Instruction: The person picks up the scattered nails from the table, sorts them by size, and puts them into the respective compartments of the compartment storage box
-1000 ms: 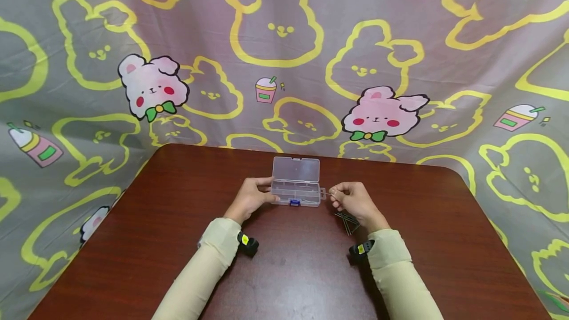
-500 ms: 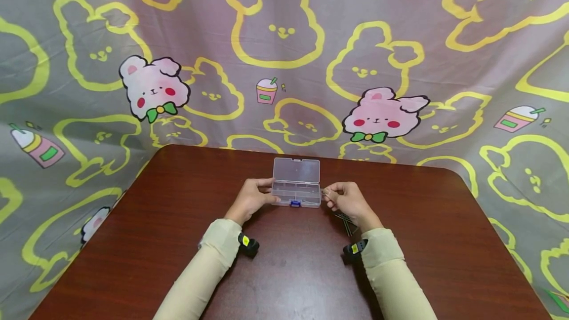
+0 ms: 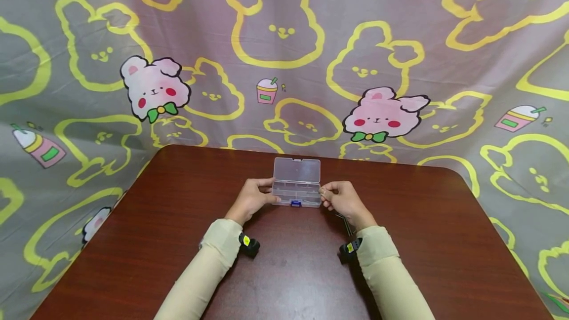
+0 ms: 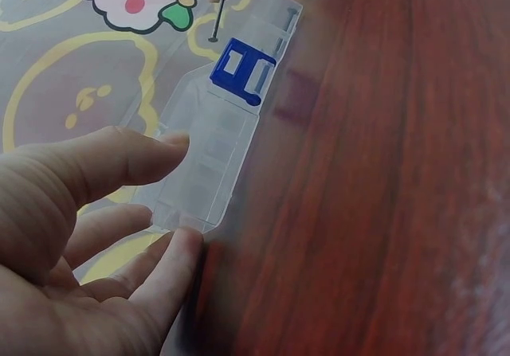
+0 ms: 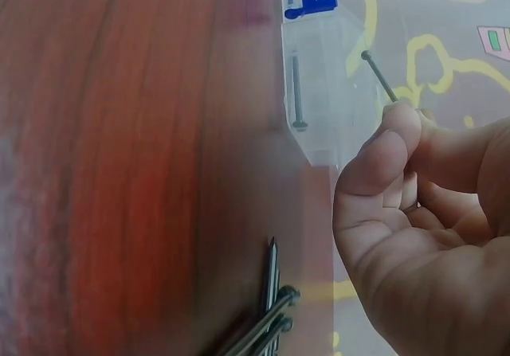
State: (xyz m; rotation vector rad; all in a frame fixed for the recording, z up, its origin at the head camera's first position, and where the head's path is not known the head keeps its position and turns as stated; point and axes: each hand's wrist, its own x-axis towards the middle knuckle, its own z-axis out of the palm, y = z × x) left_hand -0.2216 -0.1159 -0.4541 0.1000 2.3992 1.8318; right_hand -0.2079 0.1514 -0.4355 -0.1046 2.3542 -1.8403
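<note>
A clear plastic compartment box [image 3: 311, 205] stands on the table with its lid [image 3: 297, 170] raised at the back and a blue latch [image 4: 241, 71] in front. My left hand [image 3: 251, 199] holds its left end, thumb at the front and fingers at the end and behind. Between thumb and forefinger, my right hand [image 3: 348, 201] pinches a nail [image 5: 379, 76]; its head sticks out over the right part of the box. Another nail [image 5: 298, 91] shows through the front wall, lying in the right front compartment. The pinched end of the held nail is hidden by the fingers.
Several loose nails [image 5: 271, 300] lie in a small pile on the brown table [image 3: 284, 270], below the right hand and partly covered by it. A patterned curtain [image 3: 213, 127] hangs right behind the table's far edge.
My right hand has moved left with the nail, from beside the box to its right end. The left hand and the box stay in place.
</note>
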